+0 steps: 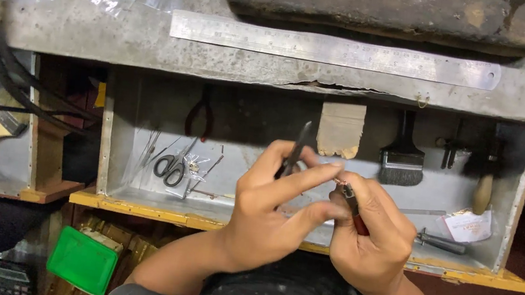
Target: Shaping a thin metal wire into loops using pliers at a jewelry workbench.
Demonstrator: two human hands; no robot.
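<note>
My left hand [272,208] is closed around a slim dark pointed tool [295,148] whose tip sticks up above the fingers. My right hand [374,236] grips small pliers with red handles [355,212], jaws pointing left toward the left fingertips. Between the two hands sits a tiny metal piece [338,181], too small to make out. Both hands hover over an open metal drawer [114,150] with a yellow front edge.
The drawer holds scissors [171,167], thin wires, red-handled pliers [200,117], a flat brush [401,163], a paper tag and a grey tool [439,241]. Above lies a steel ruler [336,49] and a worn block [396,11]. A green box [83,260] sits lower left.
</note>
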